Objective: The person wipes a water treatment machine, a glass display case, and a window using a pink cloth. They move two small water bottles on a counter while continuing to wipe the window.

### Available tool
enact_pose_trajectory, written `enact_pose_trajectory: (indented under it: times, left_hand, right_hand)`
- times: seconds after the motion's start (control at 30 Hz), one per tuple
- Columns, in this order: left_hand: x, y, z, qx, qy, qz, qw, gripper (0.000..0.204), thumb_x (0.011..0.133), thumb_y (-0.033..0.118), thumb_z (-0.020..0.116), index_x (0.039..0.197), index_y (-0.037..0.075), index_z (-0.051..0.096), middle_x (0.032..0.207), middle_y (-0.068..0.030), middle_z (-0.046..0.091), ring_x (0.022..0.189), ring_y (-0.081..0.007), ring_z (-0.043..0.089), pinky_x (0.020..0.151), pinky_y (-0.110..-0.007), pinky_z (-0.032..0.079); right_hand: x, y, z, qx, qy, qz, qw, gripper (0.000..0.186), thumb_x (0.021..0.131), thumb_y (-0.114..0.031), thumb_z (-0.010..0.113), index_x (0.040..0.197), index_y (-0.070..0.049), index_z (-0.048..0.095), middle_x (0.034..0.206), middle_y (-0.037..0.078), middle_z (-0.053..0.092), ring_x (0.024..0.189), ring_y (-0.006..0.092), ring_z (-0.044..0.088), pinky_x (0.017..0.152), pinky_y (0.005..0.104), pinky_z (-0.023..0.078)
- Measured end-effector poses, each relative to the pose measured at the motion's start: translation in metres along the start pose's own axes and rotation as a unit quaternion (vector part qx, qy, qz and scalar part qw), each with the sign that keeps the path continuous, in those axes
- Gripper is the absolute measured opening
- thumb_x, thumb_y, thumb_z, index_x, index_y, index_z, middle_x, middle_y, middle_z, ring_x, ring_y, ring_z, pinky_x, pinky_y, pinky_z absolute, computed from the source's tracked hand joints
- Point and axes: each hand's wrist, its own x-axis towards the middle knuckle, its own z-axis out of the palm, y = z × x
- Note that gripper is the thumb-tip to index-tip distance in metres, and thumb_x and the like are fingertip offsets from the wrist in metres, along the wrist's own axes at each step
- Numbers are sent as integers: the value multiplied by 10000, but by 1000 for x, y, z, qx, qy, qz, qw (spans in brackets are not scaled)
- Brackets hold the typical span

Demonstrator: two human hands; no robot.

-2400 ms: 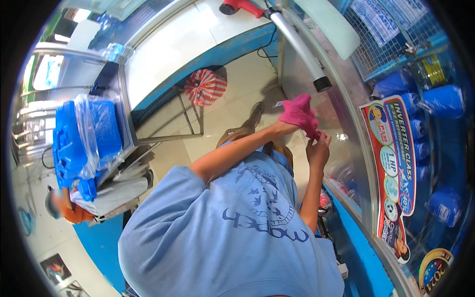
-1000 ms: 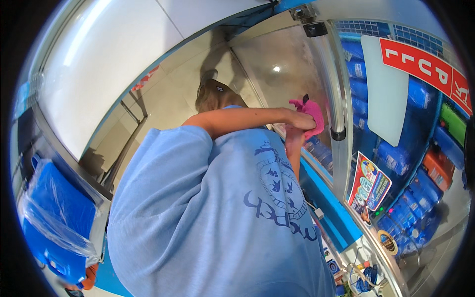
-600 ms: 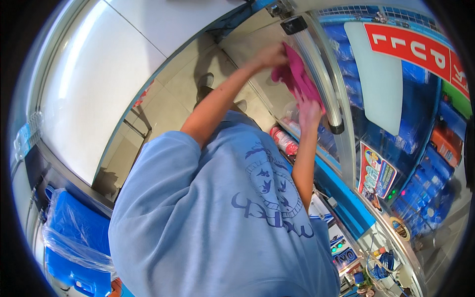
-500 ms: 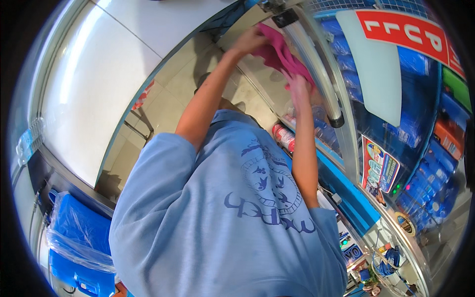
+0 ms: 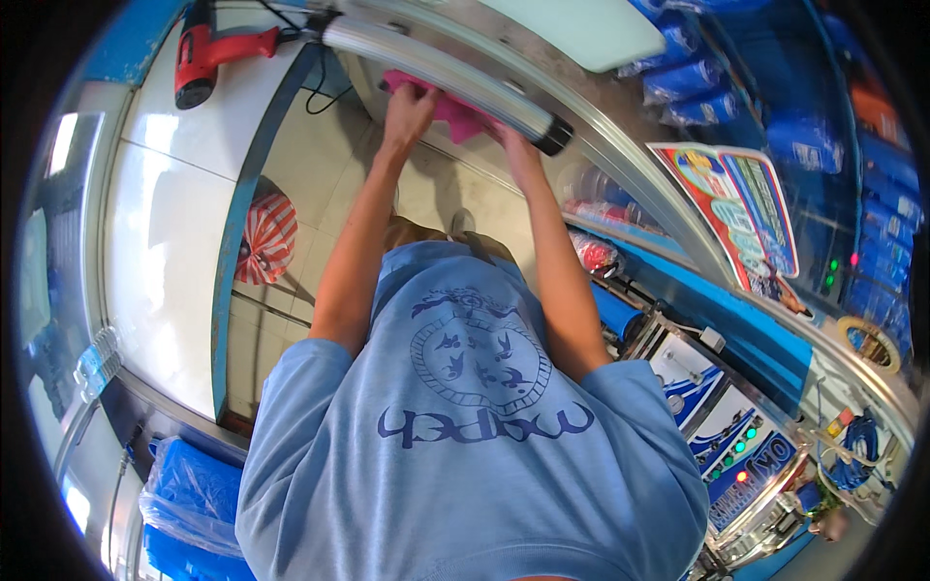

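A bright pink cloth (image 5: 457,118) hangs bunched between my two hands, at the glass door's edge. My left hand (image 5: 411,114) is closed on the cloth's left part, with the fingers curled into it. My right hand (image 5: 513,145) pinches the cloth's right end; its fingertips are partly hidden by a thick silver tube (image 5: 441,76) with black end caps. The tube runs slantwise just beyond both hands and covers part of the cloth's upper edge.
On the left stands a white-topped counter (image 5: 160,228) with a red heat gun (image 5: 208,58) at its far end. Below it is a red-and-white striped stool seat (image 5: 266,240). Blue wrapped packs (image 5: 683,87) fill shelves behind glass. A control panel (image 5: 731,441) with lit lamps is at lower right.
My view has turned right, so the door and tube now lie across the top. The cloth, earlier stretched out between my hands, is now bunched close against the tube.
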Motion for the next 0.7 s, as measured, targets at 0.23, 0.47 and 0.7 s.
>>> enact_pose_trajectory:
  times: [0.23,0.47,0.7]
  left_hand:
    - [-76,63,179,9,-237,87,967,272,808,101,665,1070,35,697,928,-125,716,888,-265,677,842,-398,516]
    - [-160,117,332,-95,-370,-45,923,213,862,86,630,1033,-13,710,877,-89,739,798,-144,678,746,-326,532]
    - [-219,161,363,-201,-406,98,886,210,906,89,624,1069,-13,709,879,-47,737,807,-99,638,734,-280,502]
  right_hand:
    - [-130,1,-205,50,210,11,976,314,929,-127,561,1138,99,619,1049,178,694,1002,279,684,947,366,534]
    - [-222,-8,-320,145,429,-83,888,285,948,-84,565,1200,47,592,1125,135,657,1014,237,660,925,397,547]
    - [-276,-47,-332,213,521,-146,813,304,985,-163,522,1235,0,572,1210,109,632,1105,223,617,960,384,498]
